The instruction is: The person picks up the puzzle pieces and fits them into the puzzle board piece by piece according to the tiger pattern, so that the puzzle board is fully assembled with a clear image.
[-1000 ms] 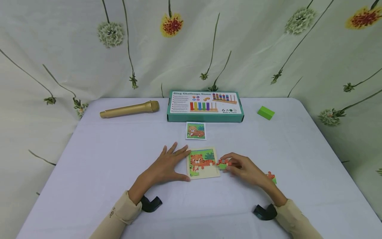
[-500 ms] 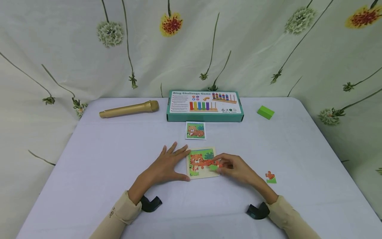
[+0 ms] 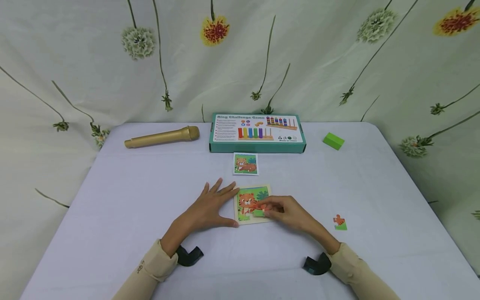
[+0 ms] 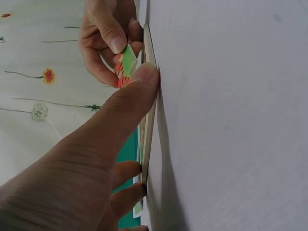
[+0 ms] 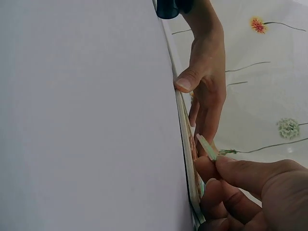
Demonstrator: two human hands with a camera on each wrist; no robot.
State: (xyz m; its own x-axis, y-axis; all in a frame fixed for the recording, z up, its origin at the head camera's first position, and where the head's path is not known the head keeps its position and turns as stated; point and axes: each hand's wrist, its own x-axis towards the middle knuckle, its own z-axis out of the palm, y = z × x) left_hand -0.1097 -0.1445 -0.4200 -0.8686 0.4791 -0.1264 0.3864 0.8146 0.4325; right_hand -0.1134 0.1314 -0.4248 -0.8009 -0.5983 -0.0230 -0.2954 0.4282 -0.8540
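A square wooden jigsaw puzzle board with a tiger picture lies flat in the middle of the table. My left hand rests beside it with fingers spread; the thumb touches the lower left corner and a fingertip meets the upper left edge. Between thumb and fingers, my right hand pinches an orange and green puzzle piece over the board's lower right part. In the left wrist view the puzzle piece is tilted and held just above the board. Another puzzle piece lies on the cloth to the right.
Behind the board lies a small tiger picture card. Farther back are a teal Ring Challenge Game box, a gold microphone and a green block. A flower-patterned cloth hangs behind the table.
My right hand has carried the pinched puzzle piece leftward from beside the board to over its lower right part, uncovering the other loose piece. The left hand has stayed in place.
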